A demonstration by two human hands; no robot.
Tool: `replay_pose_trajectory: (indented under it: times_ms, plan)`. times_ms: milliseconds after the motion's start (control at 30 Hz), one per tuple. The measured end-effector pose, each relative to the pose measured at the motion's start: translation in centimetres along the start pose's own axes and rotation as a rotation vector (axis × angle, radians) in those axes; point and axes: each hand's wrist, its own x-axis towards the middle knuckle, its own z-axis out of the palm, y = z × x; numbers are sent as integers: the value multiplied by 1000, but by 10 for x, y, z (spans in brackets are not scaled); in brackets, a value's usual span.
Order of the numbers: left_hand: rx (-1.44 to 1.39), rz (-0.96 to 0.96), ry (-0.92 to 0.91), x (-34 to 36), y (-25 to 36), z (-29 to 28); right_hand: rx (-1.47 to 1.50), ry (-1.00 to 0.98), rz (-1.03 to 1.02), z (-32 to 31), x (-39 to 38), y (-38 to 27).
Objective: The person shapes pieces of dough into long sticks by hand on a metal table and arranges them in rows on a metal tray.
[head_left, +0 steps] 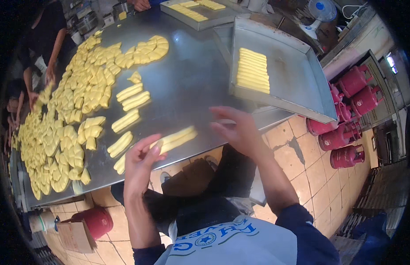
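Note:
A pale yellow dough strip (179, 138), grooved along its length, lies near the front edge of the metal table (191, 66). My left hand (144, 154) has its thumb and fingers closed round the left end of this strip. To the right, my right hand (235, 128) is apart from the dough, its fingers spread with nothing in them. Several similar paired dough strips (125, 120) lie in a column left of my hands. A large heap of cut dough pieces (81, 88) covers the table's left side.
A metal tray (293, 70) at the right holds a row of dough strips (252, 70). Another tray (200, 22) with strips sits at the far edge. Co-workers' hands (49, 74) are by the heap. Red gas cylinders (342, 137) stand on the tiled floor at right.

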Motion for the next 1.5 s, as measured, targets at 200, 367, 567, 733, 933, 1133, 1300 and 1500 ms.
replay_pose_trajectory:
  times_ms: [200,367,567,733,933,1133,1300,1500]
  plan:
    - [61,131,41,-25,21,-17,-895,457,-36,-55,-20,43]
    - [74,114,10,-28,20,-13,-809,434,48,-67,-14,51]
    - [61,91,26,-32,19,-10,-957,418,22,-59,-11,49]
    - [13,125,46,-32,21,-14,-1124,261,-163,-61,-25,41]
    - [83,125,12,-23,32,-12,-903,17,-219,-40,-78,13]
    - [165,292,-60,-5,81,1,-693,-7,-76,-46,-93,-28]
    - [292,346,-327,26,129,46,-80,103,-28,-77,-63,-72]
    - [133,344,-649,96,157,136,919,-16,330,-107,38,-63]
